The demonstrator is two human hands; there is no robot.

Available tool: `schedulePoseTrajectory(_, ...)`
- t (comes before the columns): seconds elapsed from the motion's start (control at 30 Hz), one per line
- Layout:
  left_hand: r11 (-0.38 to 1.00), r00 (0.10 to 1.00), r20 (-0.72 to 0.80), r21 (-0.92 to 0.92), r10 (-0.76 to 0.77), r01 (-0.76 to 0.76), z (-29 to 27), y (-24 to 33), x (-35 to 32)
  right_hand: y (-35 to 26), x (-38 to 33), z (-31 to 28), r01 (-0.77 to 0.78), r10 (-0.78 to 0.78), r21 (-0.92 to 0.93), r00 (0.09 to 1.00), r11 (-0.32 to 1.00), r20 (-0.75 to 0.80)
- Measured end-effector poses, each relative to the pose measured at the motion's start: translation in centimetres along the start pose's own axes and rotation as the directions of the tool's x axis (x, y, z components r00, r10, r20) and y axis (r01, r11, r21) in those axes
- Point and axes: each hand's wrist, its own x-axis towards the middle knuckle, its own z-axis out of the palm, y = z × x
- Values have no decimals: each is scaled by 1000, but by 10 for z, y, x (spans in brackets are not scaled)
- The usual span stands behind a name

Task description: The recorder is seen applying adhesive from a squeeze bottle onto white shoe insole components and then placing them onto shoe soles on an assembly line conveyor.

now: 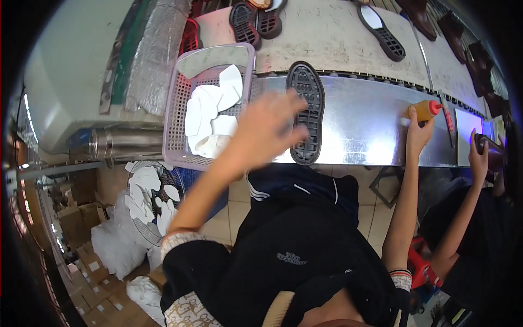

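Note:
A dark shoe sole (311, 114) lies upright along my view on the metal worktop, its ribbed, hollowed side facing up. My left hand (269, 128) is at the sole's left edge, blurred by motion, with thumb and fingers spread apart. Whether its fingertips touch the sole I cannot tell. Over to the right, my right hand (418, 136) is closed around a yellow squeeze bottle (418, 111) with a red cap, tilted so that the nozzle points right. Beside my left forearm stands a lilac plastic basket (170, 117) holding several white shaped pieces (206, 109).
Behind the metal worktop (370, 120) runs a pale conveyor belt (327, 38) carrying more soles (384, 35). A co-worker's hand (479, 155) holds a dark shoe at far right. Below left, a wire basket (155, 231) holds white pieces, near cardboard boxes (103, 272).

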Motion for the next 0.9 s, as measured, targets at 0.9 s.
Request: schedulePoseTrajectory(0.9,193,-386,-528,-744,-756,640,60,-241,-416,31,13,1,57,-113,205,956,977,272)
